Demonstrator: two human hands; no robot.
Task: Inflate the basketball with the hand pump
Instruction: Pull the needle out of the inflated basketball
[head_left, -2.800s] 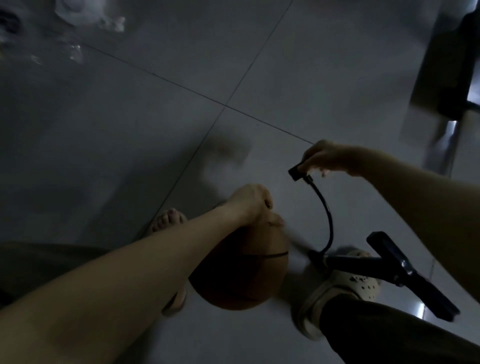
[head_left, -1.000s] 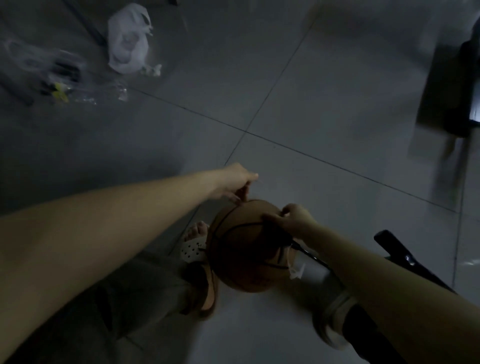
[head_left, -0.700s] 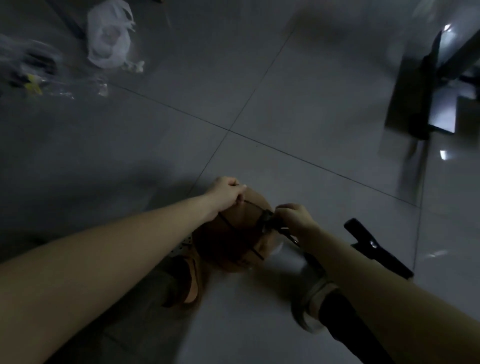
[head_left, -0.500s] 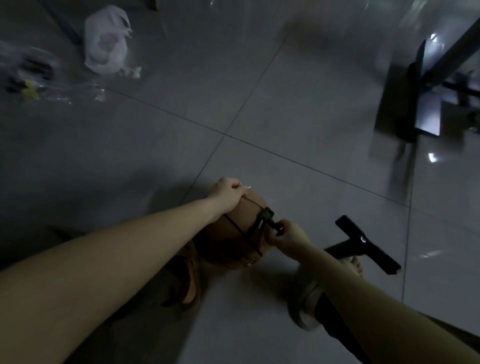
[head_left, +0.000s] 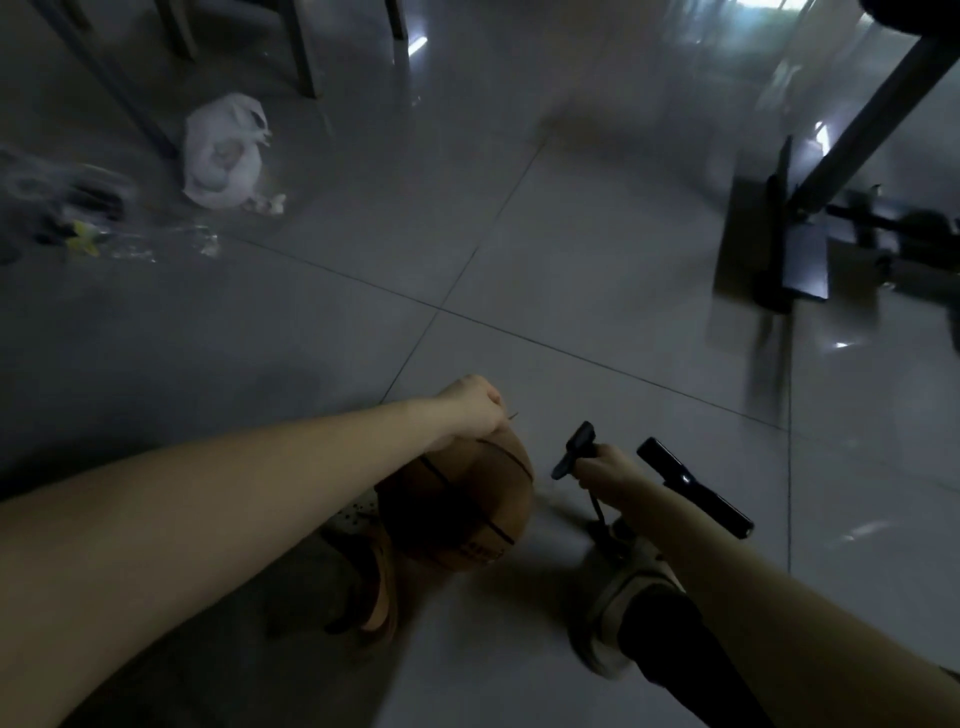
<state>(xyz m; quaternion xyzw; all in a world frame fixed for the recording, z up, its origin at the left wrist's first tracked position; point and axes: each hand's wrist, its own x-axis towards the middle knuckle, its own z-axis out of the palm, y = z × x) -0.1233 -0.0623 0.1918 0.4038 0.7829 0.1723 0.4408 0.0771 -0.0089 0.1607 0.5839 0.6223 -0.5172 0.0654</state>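
Ball (head_left: 467, 509) under L hand (head_left: 470, 410); nozzle (head_left: 574, 452) in R hand (head_left: 610, 475), prob. apart.

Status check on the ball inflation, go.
Left hand fisted atop basketball, pinching a thin needle. Right hand grips hose nozzle, clear of basketball. Pump beside right shoe, not yet connected.

Left forearm (head_left: 234, 519) and right forearm (head_left: 779, 597) bare all the way to the left hand (head_left: 470, 410) and right hand (head_left: 605, 470); a dark trouser leg (head_left: 670, 639) over a pale shoe (head_left: 618, 582), a brown sandal (head_left: 382, 597) on the other foot
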